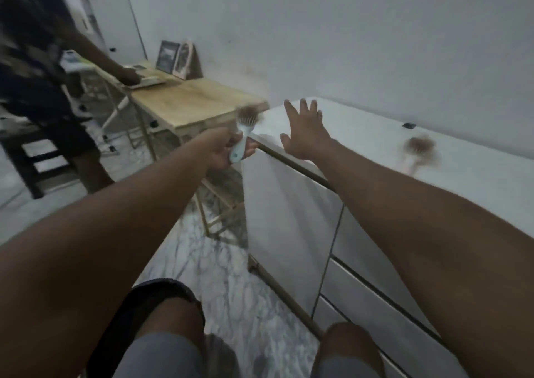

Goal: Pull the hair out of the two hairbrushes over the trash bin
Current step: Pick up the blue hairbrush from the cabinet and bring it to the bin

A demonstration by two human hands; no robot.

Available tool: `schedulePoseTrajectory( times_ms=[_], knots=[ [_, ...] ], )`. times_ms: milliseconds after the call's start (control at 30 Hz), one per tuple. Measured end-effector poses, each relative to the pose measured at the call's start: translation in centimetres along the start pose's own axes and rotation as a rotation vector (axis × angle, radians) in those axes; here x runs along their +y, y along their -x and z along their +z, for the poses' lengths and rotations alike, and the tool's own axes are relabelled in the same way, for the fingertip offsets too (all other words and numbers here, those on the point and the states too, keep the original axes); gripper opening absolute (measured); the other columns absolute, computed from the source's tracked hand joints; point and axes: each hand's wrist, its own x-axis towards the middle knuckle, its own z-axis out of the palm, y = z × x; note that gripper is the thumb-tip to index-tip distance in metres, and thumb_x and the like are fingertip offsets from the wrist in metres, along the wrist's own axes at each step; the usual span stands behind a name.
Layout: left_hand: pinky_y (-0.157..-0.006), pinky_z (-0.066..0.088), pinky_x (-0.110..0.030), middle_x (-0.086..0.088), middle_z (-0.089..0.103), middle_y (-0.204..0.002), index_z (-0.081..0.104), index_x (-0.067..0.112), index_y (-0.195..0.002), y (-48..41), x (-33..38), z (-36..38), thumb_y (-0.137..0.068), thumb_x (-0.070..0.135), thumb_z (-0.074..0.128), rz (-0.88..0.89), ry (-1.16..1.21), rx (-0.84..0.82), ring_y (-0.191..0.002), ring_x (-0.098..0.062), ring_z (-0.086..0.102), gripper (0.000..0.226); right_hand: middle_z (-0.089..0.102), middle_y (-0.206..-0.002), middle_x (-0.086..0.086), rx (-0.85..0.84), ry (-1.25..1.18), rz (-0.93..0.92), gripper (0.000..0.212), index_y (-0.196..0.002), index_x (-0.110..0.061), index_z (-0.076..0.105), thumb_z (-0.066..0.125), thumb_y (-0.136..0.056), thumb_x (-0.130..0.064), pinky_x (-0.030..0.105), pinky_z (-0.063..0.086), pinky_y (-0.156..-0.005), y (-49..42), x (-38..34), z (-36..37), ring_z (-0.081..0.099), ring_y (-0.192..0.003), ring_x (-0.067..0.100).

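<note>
Left hand [221, 152]: holds blue brush [242, 135] by handle.
Right hand [303, 131]: spread wide, empty.
Hair [248, 114]: looks soft, light; pinch the clump.
Pink brush [419, 154]: grab its handle.

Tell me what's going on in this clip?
A person's left hand grips a light blue hairbrush by its handle, its bristles full of hair. Their right hand is open, fingers spread, above the white cabinet. A second, pink hairbrush, also full of hair, lies on that cabinet. No trash bin is in view. Another person stands at a wooden table behind.
</note>
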Motion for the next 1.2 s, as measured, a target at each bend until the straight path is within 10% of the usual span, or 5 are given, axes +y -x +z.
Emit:
schedulePoseTrajectory(
  times_ms=[267, 767, 1200],
  knots=[
    [-0.090, 0.050, -0.041, -0.023, 0.049, -0.138, 0.035, -0.006, -0.142, 4.0, -5.2, -13.0, -0.102, 0.003, 0.043, 0.003, 0.111, 0.173, -0.125, -0.033, 0.055, 0.042, 0.008, -0.161, 0.022, -0.149, -0.070, -0.148, 0.082, -0.156, -0.018, 0.006, 0.056, -0.093, -0.034, 0.052, 0.008, -0.121, 2.0, -13.8, 8.2, 0.000, -0.149, 0.046],
    [-0.075, 0.054, -0.040, -0.019, 0.055, -0.131, 0.040, -0.009, -0.137, 4.3, -11.9, -25.3, -0.101, 0.001, 0.043, -0.074, 0.210, 0.178, -0.102, -0.030, 0.063, 0.037, 0.001, -0.162, 0.022, -0.270, -0.091, -0.160, 0.079, -0.156, -0.018, 0.001, 0.049, -0.095, -0.028, 0.052, 0.004, -0.122, 5.9, -23.0, 16.3, -0.005, -0.149, 0.045],
    [-0.074, 0.053, -0.038, -0.017, 0.055, -0.128, 0.048, -0.009, -0.129, 2.4, -19.8, -29.4, -0.101, 0.002, 0.042, -0.133, 0.281, 0.501, -0.100, -0.028, 0.063, 0.031, 0.007, -0.161, 0.021, -0.471, -0.208, -0.369, 0.079, -0.156, -0.015, 0.004, 0.053, -0.096, -0.033, 0.053, 0.009, -0.120, 6.4, -26.8, 26.3, -0.001, -0.149, 0.045]
  ],
)
